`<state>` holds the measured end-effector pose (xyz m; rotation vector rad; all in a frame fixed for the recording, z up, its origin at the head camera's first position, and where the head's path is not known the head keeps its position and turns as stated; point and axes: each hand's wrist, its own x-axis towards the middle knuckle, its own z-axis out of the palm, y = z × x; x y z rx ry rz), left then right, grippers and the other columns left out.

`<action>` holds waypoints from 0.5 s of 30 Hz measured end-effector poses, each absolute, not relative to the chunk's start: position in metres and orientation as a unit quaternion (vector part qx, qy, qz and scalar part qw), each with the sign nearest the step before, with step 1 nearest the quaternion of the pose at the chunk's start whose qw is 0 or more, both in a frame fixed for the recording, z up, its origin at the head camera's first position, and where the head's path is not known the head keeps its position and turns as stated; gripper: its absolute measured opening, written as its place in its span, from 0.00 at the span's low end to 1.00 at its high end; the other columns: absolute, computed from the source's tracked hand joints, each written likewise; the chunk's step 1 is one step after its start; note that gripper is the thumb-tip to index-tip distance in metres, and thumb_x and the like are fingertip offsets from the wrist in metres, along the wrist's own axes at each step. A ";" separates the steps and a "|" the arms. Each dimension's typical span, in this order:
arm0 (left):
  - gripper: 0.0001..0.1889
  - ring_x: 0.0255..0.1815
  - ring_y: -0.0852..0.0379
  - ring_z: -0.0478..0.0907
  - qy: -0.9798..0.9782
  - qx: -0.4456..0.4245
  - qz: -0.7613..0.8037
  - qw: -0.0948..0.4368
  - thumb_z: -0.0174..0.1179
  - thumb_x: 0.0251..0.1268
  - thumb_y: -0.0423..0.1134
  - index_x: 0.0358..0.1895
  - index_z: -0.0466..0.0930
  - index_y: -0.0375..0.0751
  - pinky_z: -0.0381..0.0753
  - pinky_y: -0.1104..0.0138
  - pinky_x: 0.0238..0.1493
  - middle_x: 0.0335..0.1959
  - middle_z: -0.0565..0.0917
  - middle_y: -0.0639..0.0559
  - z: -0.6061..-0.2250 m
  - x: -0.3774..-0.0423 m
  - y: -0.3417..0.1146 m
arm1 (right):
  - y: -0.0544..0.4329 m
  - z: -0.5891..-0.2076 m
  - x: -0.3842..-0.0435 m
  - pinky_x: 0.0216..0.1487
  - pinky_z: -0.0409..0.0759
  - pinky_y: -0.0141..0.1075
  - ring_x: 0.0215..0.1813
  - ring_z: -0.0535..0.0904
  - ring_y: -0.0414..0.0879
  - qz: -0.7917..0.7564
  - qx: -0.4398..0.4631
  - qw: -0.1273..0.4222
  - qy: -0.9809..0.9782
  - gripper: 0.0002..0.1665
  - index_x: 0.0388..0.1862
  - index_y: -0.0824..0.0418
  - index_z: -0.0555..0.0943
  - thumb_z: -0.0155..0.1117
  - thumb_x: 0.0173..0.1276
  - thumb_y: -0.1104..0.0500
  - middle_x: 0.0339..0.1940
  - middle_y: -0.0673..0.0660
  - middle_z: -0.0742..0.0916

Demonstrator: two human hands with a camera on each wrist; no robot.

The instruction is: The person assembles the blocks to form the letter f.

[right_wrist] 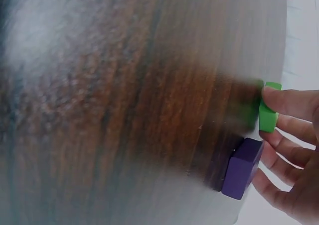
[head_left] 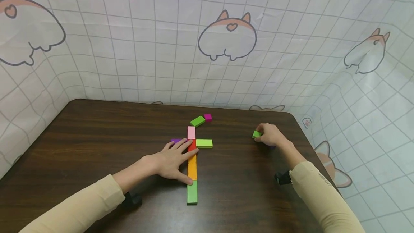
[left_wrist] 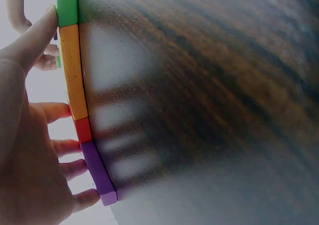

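Observation:
My left hand [head_left: 173,161] lies spread with straight fingers over a line of flat blocks, its thumb and fingertips touching them. The line runs from a green block [head_left: 192,193] through an orange block [head_left: 192,170] and a red block [head_left: 194,145] to a pink block [head_left: 191,132]. A purple block [left_wrist: 98,172] extends left from the red one, partly under the fingers; a lime block [head_left: 204,143] extends right. Over at the right, my right hand [head_left: 271,135] pinches a small green block [right_wrist: 269,108] between thumb and fingers. Beside its lower fingers stands a dark purple block [right_wrist: 242,169].
Beyond the pink block lie a loose green block [head_left: 197,121] and a magenta block [head_left: 208,118], close together. The dark wooden table [head_left: 113,128] ends at a white grid-patterned curtain [head_left: 168,46] behind and at the right side.

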<state>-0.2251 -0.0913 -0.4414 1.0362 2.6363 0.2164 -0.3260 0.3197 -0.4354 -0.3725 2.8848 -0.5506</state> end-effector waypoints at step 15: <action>0.57 0.83 0.39 0.41 0.918 0.359 0.075 0.149 0.60 0.56 0.77 0.84 0.53 0.50 0.44 0.34 0.74 0.84 0.47 0.41 -0.442 -0.226 -0.093 | 0.299 -0.426 -0.331 0.50 0.81 0.51 0.49 0.83 0.59 -0.208 -0.145 0.059 0.966 0.21 0.54 0.73 0.80 0.71 0.69 0.60 0.48 0.66 0.87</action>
